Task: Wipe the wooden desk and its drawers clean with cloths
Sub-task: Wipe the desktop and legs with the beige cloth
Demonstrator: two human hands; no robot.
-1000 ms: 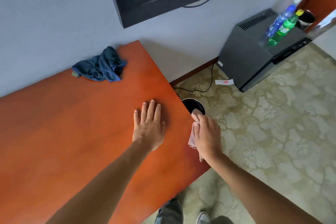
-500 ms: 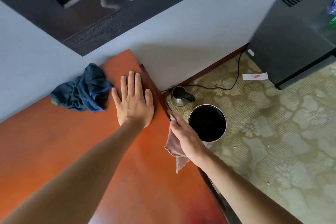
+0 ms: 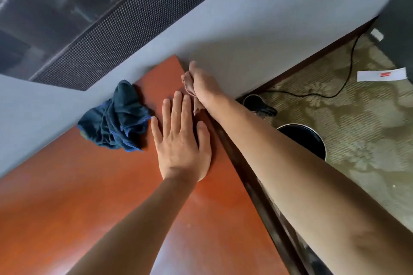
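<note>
The reddish wooden desk (image 3: 89,196) fills the lower left, its far right corner meeting the grey wall. My left hand (image 3: 181,140) lies flat on the desktop near the right edge, fingers straight. My right hand (image 3: 202,82) reaches along the desk's right side edge to the far corner and grips a small pinkish cloth (image 3: 188,83) against that edge. A crumpled dark blue cloth (image 3: 116,118) sits on the desktop by the wall, just left of my left hand.
A black TV (image 3: 73,18) hangs on the wall above the desk. On the patterned carpet to the right stand a round black bin (image 3: 306,140) and a dark mug (image 3: 254,104). A black cable (image 3: 348,73) and a white paper slip (image 3: 381,75) lie further right.
My right hand slid the pinkish cloth along the desk's side edge up to the far corner by the wall. My left hand stayed flat on the desktop. The camera leaned in closer.
</note>
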